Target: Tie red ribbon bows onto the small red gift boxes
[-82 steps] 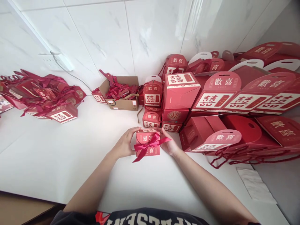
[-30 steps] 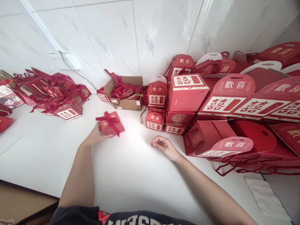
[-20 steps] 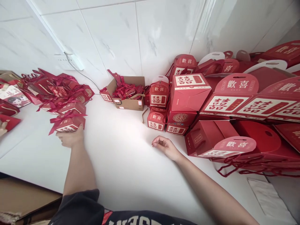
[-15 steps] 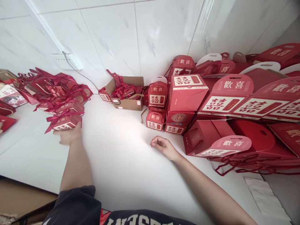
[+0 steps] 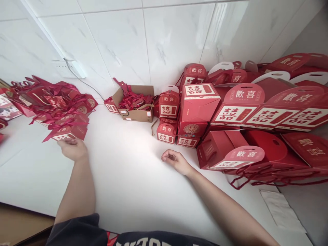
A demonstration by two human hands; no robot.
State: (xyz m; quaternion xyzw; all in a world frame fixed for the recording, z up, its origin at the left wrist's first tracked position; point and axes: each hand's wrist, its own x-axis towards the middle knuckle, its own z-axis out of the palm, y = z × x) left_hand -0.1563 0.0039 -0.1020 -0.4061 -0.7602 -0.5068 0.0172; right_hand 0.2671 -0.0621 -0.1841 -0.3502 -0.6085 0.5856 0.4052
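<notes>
A small red gift box with a dark red ribbon bow (image 5: 67,132) sits at the near edge of a pile of similar ribboned boxes (image 5: 57,104) on the white tabletop (image 5: 123,177). My left hand (image 5: 73,149) lies just in front of that box, fingers pointing at it, holding nothing. It is a finger's width from the box or barely touching it. My right hand (image 5: 175,161) rests on the table in the middle with its fingers loosely curled and empty. The nearest thing to it is a small red box (image 5: 166,133) in the stack behind.
An open cardboard carton (image 5: 135,106) full of red ribbons stands at the tiled wall. Large red carrier boxes (image 5: 243,112) with white labels are stacked at the right, cord handles trailing. A white napkin (image 5: 282,210) lies near the right edge.
My left hand carried the ribboned box from the middle of the table to the left pile, set it down and let go. My right hand came off the box and rests still.
</notes>
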